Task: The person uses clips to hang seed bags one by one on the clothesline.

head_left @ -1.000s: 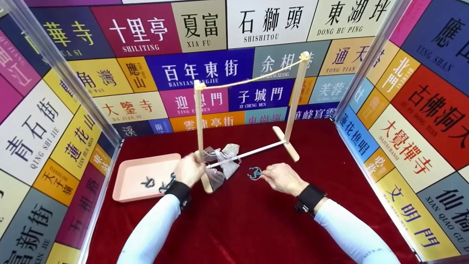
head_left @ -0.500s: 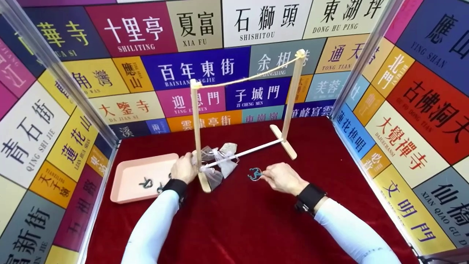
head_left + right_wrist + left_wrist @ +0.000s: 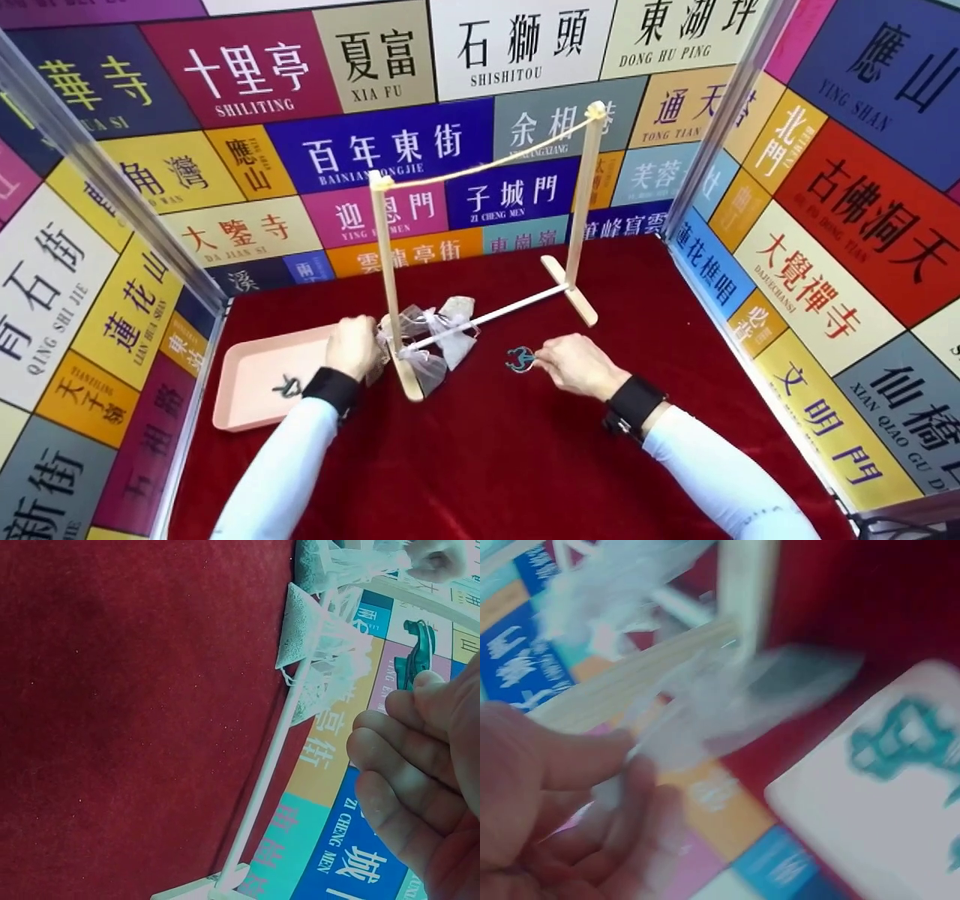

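Observation:
My left hand (image 3: 352,349) is beside the foot of the wooden stand's left post (image 3: 386,270), overlapping the pink tray's right edge in the head view. Between thumb and fingers it pinches the sheer neck of a small mesh sachet (image 3: 712,709), whose grey-filled end hangs free. My right hand (image 3: 579,366) holds a small teal clip (image 3: 520,359) with curved arms by one end, over the red cloth right of the stand. The other right fingers curl loosely below the clip (image 3: 417,652). More mesh sachets (image 3: 454,330) lie around the stand's white lower rod (image 3: 510,306).
The pink tray (image 3: 234,367) at the left carries more teal clips (image 3: 288,387). A yellow cord (image 3: 487,166) runs between the post tops. The right post (image 3: 583,202) stands farther back on its wooden foot (image 3: 570,291). Printed panels with clear corner edges enclose the red cloth.
My left hand has drawn back leftward from the left post with the sachet in its fingers, covering more of the tray. The right hand keeps the clip in place. The head view has turned slightly.

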Available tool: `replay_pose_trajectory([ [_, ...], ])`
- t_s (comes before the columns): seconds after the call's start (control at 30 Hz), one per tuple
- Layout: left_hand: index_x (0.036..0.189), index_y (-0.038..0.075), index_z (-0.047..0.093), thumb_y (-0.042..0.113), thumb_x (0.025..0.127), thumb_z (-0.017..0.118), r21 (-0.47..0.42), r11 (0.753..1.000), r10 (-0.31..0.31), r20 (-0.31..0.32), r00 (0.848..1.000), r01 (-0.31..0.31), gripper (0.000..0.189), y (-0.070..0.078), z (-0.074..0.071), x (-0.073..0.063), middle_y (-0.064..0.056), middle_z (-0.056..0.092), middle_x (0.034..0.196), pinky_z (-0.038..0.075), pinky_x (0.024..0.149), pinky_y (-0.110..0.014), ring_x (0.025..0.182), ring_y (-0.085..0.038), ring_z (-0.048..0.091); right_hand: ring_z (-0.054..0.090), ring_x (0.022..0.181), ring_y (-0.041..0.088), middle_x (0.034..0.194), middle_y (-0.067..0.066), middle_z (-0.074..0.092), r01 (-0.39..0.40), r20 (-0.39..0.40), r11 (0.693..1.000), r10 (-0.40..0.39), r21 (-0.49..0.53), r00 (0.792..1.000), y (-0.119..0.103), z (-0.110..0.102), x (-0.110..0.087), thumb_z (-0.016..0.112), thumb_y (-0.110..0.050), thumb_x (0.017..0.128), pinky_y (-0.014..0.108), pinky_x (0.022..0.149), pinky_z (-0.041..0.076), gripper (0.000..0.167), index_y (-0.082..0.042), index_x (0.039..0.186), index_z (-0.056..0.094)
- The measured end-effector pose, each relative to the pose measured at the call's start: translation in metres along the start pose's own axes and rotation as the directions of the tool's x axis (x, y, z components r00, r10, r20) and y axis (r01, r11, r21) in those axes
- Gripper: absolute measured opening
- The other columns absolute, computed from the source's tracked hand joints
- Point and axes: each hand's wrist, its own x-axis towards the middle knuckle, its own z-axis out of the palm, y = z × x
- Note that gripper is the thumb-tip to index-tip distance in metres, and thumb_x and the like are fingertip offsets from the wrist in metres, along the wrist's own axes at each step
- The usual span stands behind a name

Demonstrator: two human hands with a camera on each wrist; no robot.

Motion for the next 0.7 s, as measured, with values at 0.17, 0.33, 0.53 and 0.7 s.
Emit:
replay_pose_trajectory([
  [0.17,0.088,-0.007,0.076,-0.005,0.085,0.070,0.052,0.993,0.109,-0.005,0.994,-0.109,0.007,0.023,-0.035,-0.003,-0.033,0.076,0.085,0.064,0.072,-0.068,0.082,-0.056,0.077,0.071,0.067,0.016,0.076,0.000,0.073,0.006,-0.018,1.000,-0.006,0.003,1.000,0.000,-0.003,0.003,0.079,-0.018,0.104,0.037,0.062,0.062,0.018,-0.012,0.087,0.080],
  [0.33,0.090,-0.004,0.077,-0.001,0.089,0.073,0.051,0.982,0.180,0.053,0.982,-0.183,0.006,0.057,-0.068,-0.003,-0.029,0.077,0.083,0.066,0.071,-0.065,0.079,-0.051,0.077,0.071,0.067,0.016,0.074,0.001,0.072,0.023,-0.082,1.000,-0.022,0.013,0.996,0.002,-0.012,0.009,0.080,-0.017,0.102,0.037,0.063,0.062,0.017,-0.012,0.086,0.078],
  [0.53,0.094,0.003,0.077,0.001,0.098,0.074,0.017,0.912,0.410,0.005,0.912,-0.410,0.005,0.092,-0.095,0.011,-0.018,0.080,0.089,0.068,0.075,-0.056,0.082,-0.040,0.079,0.071,0.068,0.019,0.074,0.003,0.073,0.026,-0.095,1.000,-0.026,0.000,0.995,0.008,-0.039,0.032,0.079,-0.016,0.103,0.039,0.072,0.064,0.017,-0.010,0.087,0.077],
  [0.7,0.105,0.003,0.075,-0.001,0.100,0.075,0.092,0.833,0.550,-0.029,0.835,-0.546,0.007,0.112,-0.123,0.036,-0.015,0.080,0.101,0.069,0.088,-0.047,0.094,-0.034,0.078,0.071,0.072,0.024,0.079,0.007,0.074,-0.027,-0.060,0.999,0.025,-0.032,0.998,0.014,-0.077,0.066,0.073,-0.016,0.107,0.043,0.069,0.066,0.017,-0.009,0.092,0.077],
])
